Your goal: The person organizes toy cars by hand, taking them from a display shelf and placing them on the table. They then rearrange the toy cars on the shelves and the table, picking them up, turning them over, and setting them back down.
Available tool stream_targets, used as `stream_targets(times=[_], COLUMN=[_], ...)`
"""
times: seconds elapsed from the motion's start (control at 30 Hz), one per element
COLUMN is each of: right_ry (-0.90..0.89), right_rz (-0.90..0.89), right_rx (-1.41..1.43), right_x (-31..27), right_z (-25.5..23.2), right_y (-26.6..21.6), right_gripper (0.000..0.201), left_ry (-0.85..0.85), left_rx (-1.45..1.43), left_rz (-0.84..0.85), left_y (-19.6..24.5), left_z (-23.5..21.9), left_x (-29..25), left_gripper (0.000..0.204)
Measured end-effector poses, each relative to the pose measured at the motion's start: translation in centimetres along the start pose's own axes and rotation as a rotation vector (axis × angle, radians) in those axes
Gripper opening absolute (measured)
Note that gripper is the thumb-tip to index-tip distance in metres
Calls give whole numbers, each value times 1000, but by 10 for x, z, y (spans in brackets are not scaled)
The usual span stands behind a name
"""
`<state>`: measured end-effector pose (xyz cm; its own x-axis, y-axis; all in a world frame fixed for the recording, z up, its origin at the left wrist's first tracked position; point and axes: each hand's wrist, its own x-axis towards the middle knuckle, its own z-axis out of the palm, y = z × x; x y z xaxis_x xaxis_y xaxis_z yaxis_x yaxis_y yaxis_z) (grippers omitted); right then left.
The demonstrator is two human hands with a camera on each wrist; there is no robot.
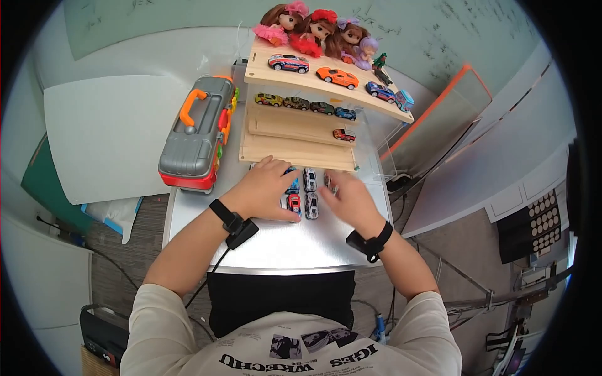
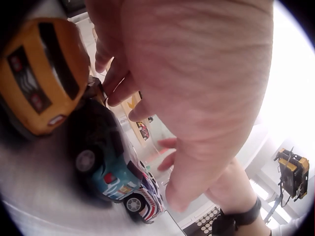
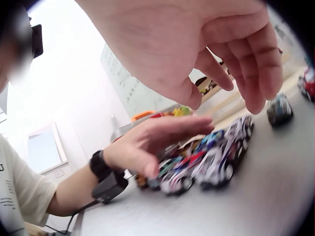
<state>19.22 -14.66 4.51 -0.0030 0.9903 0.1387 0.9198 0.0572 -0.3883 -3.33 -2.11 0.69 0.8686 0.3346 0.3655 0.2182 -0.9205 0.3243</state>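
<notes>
Black lettering [image 1: 303, 365] crosses the cream T-shirt [image 1: 251, 354], while the left hand [image 1: 260, 189] spreads wide over toy cars [image 1: 310, 180] grouped on the metal table [image 1: 269, 250] and the right hand [image 1: 351, 200] hangs loosely open beside them.

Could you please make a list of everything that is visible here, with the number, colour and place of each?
Dolls: 4, pink, red and lilac, rack top
Figure: 1, green, beside dolls
Top vehicles: 4, one orange, three mainly blue, top shelf
Middle cars: 4, yellow, brown, green, blue, below
Low car: 1, red, lower shelf
Rack: 1, pale wood, back of table
Toolbox: 1, grey and red, left
Table: 1, silver, centre
Table cars: at least 6, mixed, some hidden
Wrist devices: 2, black, wrists
Hands: 2, bare, at table cars
</notes>
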Motion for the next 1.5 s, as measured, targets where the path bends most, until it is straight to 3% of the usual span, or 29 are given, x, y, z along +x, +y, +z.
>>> stream_targets(times=[0.07,0.13,0.17,0.23,0.4,0.57,0.63,0.77,0.83,0.87,0.93,1.03,1.23,1.5], right_ry=[264,354,348,282,191,122,178,127,150,140,-41,-76,41,71], right_rz=[-40,-78,-79,83,159,216,93,73,34,41,128,119,142,150], right_rx=[-75,-223,-224,-278,-455,-585,-563,-547,-408,-403,-122,-163,-137,-138], right_x=[28,58,71,93,111,106,105,91,65,50,19,-20,-40,-28], right_z=[-3,-10,-11,-12,-12,-17,-16,-26,-33,-37,-42,-23,12,13], right_y=[27,44,51,62,72,63,66,59,41,31,17,8,2,7], right_gripper=[46,43,43,45,34,23,17,15,19,19,29,34,27,30], left_ry=[-15,-6,-5,-80,-99,-135,-170,-166,-46,-57,-161,-162,-142,-135], left_rx=[23,46,41,30,41,51,45,47,59,50,35,32,54,58], left_rz=[-5,11,7,-13,-19,-26,-36,-27,7,4,-31,-32,-15,-22], left_y=[-1,-1,0,2,5,8,7,5,1,3,6,7,6,6], left_z=[1,4,4,-2,-3,-5,-5,-2,7,6,-3,-3,0,-1], left_x=[1,-1,-1,1,0,1,1,0,-2,-3,0,2,1,2], left_gripper=[103,102,102,101,99,98,98,98,90,90,96,96,96,95])
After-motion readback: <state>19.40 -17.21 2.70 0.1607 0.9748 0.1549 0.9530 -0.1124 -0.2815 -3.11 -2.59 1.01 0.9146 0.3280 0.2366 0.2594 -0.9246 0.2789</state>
